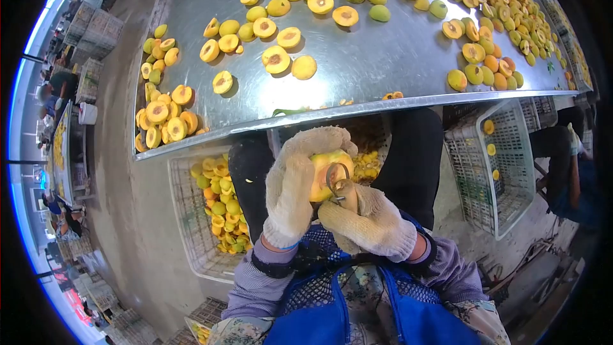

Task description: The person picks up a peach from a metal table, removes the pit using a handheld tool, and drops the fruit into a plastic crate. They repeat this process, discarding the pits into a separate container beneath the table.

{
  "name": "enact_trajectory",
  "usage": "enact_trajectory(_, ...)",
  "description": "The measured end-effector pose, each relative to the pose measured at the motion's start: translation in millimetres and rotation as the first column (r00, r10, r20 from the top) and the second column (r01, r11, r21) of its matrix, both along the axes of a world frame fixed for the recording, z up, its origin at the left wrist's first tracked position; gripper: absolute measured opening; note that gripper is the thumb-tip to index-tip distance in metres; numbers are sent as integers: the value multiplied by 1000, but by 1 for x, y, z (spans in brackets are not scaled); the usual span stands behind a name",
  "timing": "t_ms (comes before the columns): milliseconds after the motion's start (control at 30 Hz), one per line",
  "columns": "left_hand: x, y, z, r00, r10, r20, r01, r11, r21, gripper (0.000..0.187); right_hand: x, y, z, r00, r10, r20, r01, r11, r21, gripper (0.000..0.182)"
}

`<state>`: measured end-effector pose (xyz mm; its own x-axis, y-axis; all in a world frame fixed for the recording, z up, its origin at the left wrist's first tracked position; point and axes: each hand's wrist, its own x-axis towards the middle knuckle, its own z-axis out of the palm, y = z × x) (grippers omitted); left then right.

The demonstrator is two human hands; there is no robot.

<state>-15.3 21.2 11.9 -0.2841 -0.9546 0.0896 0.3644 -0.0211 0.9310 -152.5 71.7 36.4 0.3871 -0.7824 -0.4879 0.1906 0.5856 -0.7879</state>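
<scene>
My left hand (295, 179), in a cream knitted glove, is wrapped round a yellow peach half (322, 169) above my lap. Its cut face with the reddish centre is turned toward my right hand (367, 217), gloved the same way. That hand grips a pitting tool with a curved metal loop (330, 176), which lies against the peach's centre. The glove covers most of the tool's handle. Just beyond both hands runs the near edge of a metal table (357, 45), where several peach halves (276, 59) lie, some cut side up.
A plastic crate (182, 217) of peach pieces stands left of my legs; more pieces lie in a container between my knees. On the right is another crate (511, 172) beside a seated person's legs. Peaches (511, 19) are heaped at the table's far right.
</scene>
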Motion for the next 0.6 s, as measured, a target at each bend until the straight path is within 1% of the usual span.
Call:
enact_trajectory(33,0,1,-2,1000,-2,0,2,1000,0,55,1,1,-1,1000,-5,12,5,1000,31,27)
enact_trajectory(100,0,4,-5,999,16,45,-11,993,-117,43,1,2,-4,1000,-11,23,9,998,65,28)
enact_trajectory(133,1,4,-4,999,17,45,-11,993,-115,43,1,3,-5,1000,0,25,-1,998,55,28)
enact_trajectory(200,5,1,1,989,-33,145,50,992,-112,36,-1,4,-6,1000,11,26,-12,999,46,28)
enact_trajectory(233,6,0,4,989,-34,144,50,992,-112,36,-2,3,-5,997,37,62,-41,997,62,27)
enact_trajectory(267,7,-3,8,979,-56,195,72,994,-77,32,-4,2,-5,993,62,96,-69,995,75,25)
enact_trajectory(300,7,-5,10,966,-82,244,94,995,-40,28,-5,1,-4,994,59,95,-66,995,75,25)
enact_trajectory(333,7,-7,12,966,-85,243,97,995,-38,28,-5,1,-3,989,48,139,-56,997,56,24)
enact_trajectory(367,6,-11,13,896,39,442,134,926,-353,26,-6,-1,-2,982,40,182,-47,998,35,22)
enact_trajectory(400,5,-15,15,791,220,570,230,757,-612,23,-8,-2,-4,983,39,180,-46,998,35,22)
enact_trajectory(433,4,-18,16,791,220,570,230,757,-611,23,-12,-2,-9,973,73,221,-85,995,49,22)
enact_trajectory(467,2,-20,18,751,252,610,275,721,-637,22,-15,-1,-13,960,105,261,-125,990,60,22)
enact_trajectory(500,0,-24,20,710,287,643,321,681,-658,21,-16,-2,-15,960,104,261,-123,991,58,22)
enact_trajectory(533,-1,-28,24,711,286,643,323,680,-659,21,-17,-1,-16,952,120,280,-151,984,90,23)
enact_trajectory(567,-1,-32,28,695,66,716,357,833,-423,21,-17,-1,-17,944,139,299,-182,976,122,25)
enact_trajectory(600,0,-34,30,672,-161,723,384,910,-155,22,-18,0,-20,943,145,299,-187,975,118,25)
